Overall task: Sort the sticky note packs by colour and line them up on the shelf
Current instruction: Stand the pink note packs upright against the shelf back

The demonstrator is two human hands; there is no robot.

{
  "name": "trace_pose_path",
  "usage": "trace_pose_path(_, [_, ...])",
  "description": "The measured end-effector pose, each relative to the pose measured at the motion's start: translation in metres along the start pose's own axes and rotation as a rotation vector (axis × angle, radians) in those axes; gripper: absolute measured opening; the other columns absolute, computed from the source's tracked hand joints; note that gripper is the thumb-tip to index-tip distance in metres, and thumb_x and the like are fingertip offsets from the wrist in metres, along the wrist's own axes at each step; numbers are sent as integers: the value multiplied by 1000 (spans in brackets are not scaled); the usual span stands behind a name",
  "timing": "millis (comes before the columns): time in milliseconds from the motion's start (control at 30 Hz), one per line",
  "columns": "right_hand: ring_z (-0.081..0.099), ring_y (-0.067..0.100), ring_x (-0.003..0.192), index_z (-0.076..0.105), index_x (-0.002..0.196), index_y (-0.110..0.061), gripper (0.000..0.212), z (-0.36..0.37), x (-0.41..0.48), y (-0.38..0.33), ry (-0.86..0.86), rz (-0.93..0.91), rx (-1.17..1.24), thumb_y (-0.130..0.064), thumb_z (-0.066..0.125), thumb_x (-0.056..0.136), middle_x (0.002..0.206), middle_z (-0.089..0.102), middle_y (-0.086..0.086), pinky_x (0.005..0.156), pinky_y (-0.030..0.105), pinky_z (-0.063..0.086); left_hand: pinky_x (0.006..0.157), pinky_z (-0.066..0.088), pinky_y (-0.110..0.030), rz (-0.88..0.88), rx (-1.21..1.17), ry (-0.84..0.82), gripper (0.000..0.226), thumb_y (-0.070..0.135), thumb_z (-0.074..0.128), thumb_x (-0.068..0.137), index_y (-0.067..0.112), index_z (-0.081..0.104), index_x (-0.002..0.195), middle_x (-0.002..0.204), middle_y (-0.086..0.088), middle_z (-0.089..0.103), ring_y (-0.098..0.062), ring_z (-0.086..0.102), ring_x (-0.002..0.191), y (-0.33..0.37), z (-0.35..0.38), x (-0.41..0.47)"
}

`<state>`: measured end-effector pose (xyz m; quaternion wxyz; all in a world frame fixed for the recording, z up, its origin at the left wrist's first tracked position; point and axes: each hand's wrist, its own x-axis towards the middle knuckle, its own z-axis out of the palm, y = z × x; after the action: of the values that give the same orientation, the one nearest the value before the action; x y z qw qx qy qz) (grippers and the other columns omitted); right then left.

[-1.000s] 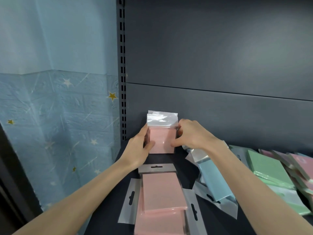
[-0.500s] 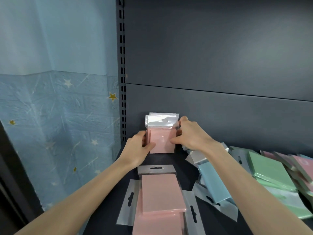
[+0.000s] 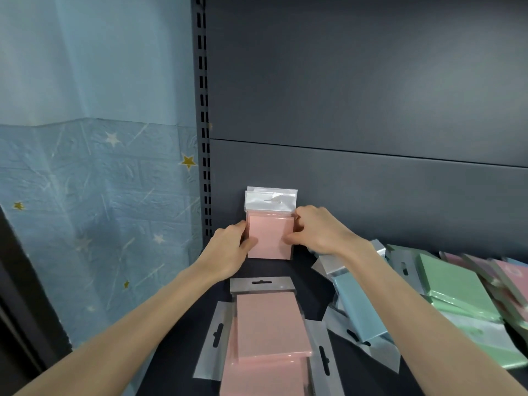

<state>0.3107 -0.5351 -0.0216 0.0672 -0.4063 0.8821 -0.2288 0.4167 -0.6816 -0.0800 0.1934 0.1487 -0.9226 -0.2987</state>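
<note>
Fingers of left hand, right hand grip upright pink packs behind flat stack.

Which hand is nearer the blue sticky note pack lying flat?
Right. The right hand grips the upright pink packs just beyond the blue pack; the left hand grips their left edge, farther off.

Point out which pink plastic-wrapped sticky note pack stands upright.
The pink pack against the grey back panel, gripped by left hand and right hand; the pink packs in front lie flat.
</note>
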Motion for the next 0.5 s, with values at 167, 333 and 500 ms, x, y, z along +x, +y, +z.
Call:
trace_pose_path(167, [59,30,87,52,87,-7,19,5,5,5,50,11,-25,-20,67,83,95,61,13,73,38,50,79,54,-38,42,40,23,24,21,49,97,9,56,116,97,-4,69,-21,66,84,-1,1,-1])
trace_pose_path(333, [60,29,77,57,92,-4,21,3,2,2,50,20,-27,-19,67,81,90,62,11,68,37,51,83,53,-41,2,62,-9,25,25,52,95,8,59,111,101,-5,70,-21,66,90,2,-5,1])
trace_pose_path(500, [60,31,88,58,92,-9,26,-17,-10,-10,122,64,-132,-29,67,79,92,62,8,68,34,47,91,50,-42,-40,155,46,38,34,56,91,9,57,119,113,-8,67,-23,64,101,10,-25,-2])
